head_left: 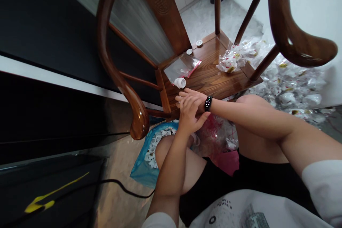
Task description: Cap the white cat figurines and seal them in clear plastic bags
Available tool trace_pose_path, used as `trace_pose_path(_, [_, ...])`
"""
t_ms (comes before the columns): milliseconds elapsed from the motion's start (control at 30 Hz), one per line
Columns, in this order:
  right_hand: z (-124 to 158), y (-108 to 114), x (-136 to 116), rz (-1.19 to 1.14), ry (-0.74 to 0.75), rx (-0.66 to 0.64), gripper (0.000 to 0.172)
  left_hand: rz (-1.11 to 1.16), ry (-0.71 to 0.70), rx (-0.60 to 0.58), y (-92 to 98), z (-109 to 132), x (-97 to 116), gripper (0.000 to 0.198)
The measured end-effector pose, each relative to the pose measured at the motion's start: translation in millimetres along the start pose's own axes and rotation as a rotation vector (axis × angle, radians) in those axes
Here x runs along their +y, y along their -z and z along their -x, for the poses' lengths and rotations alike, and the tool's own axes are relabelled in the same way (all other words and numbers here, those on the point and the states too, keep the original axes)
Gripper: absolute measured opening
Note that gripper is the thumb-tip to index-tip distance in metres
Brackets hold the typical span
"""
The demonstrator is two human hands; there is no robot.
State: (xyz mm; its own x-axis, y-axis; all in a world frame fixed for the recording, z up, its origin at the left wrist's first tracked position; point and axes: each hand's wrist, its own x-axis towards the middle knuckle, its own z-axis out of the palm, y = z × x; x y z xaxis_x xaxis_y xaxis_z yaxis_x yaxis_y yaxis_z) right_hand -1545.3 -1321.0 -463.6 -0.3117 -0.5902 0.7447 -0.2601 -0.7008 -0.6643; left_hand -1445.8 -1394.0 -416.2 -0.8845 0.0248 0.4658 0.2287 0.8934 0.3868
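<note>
The left hand (188,114) lies across the right hand (191,96), any hold hidden, near a white piece (180,83) on the wooden chair seat (213,74); many bagged white pieces (287,91) cover the floor (211,17) at right

Soft, fairly bright indoor light lies evenly over the scene, and shadows stay faint. The white wall (315,0) looks pale and a little flat, while sharp glare spots sit on the varnished chair arm (290,39) and the crinkled plastic bags (288,89) scatter small highlights. The black smartwatch (208,103) stays fairly crisp. The dark panel (45,17) on the left falls nearly black, with dim reflections low down — wide-angle distortion bends everything toward the frame edges, and the tiled floor (205,17) looks softly smeared
</note>
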Motion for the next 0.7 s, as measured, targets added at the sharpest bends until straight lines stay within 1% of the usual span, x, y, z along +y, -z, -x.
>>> trace_pose_path(67, [-10.1, 8.9, 5.7, 0.129, -0.021, -0.119, 0.034, 0.002, 0.013, 0.011, -1.6, 0.1, -0.5, 0.055])
trace_pose_path(167, [-26.1, 19.6, 15.5, 0.545, -0.102, -0.433, 0.028, -0.014, 0.024, 0.001, -2.8, 0.3, -0.3, 0.059])
trace_pose_path(200, [-30.3, 22.2, 18.3, 0.667, -0.128, -0.513, 0.026, -0.013, 0.020, 0.003, -2.8, 0.3, -0.1, 0.059])
trace_pose_path(233, [-33.4, 24.2, 20.5, 0.752, -0.145, -0.560, 0.025, -0.011, 0.014, 0.006, -2.9, 0.1, 0.1, 0.059])
trace_pose_path(300, [-36.5, 26.3, 23.0, 0.861, -0.149, -0.597, 0.023, -0.012, 0.010, 0.005, -2.9, -0.7, 0.3, 0.058])
trace_pose_path(433, [-36.2, 27.6, 22.6, 1.023, -0.103, -0.616, 0.024, -0.015, 0.029, -0.012, -3.9, -3.6, 0.4, 0.059])
trace_pose_path(700, [-33.2, 32.0, 23.5, 1.073, -0.055, -0.610, 0.019, 0.014, 0.009, 0.005, -5.9, -8.0, 1.9, 0.054])
